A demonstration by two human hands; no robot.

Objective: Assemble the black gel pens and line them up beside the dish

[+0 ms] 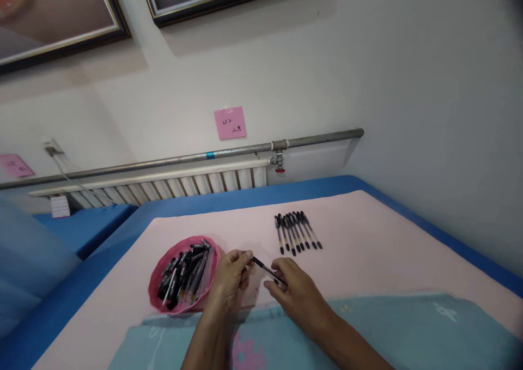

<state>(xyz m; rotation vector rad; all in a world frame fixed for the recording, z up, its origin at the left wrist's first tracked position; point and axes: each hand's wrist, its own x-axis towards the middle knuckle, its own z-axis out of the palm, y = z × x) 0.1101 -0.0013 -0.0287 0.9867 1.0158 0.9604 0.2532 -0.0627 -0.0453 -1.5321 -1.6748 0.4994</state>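
Note:
A black-capped gel pen (267, 270) lies slantwise between my two hands above the pink sheet. My left hand (235, 272) pinches its upper-left end, and my right hand (292, 280) has its fingers closed around the lower-right end. Close to my left wrist stands a pink scalloped basket (152, 288) holding many loose pen parts (186, 274), black pieces and clear tubes among them. Beyond my right hand, several assembled pens (297, 232) lie side by side in a row, their caps toward the wall.
The table has a pink sheet (347, 239) over a blue cover (327, 183). A teal patterned cloth (392, 321) lies along the near edge. Behind are a white radiator (196, 185), a metal pipe (175, 162) with a valve (279, 160), and a pink note (230, 123) on the wall.

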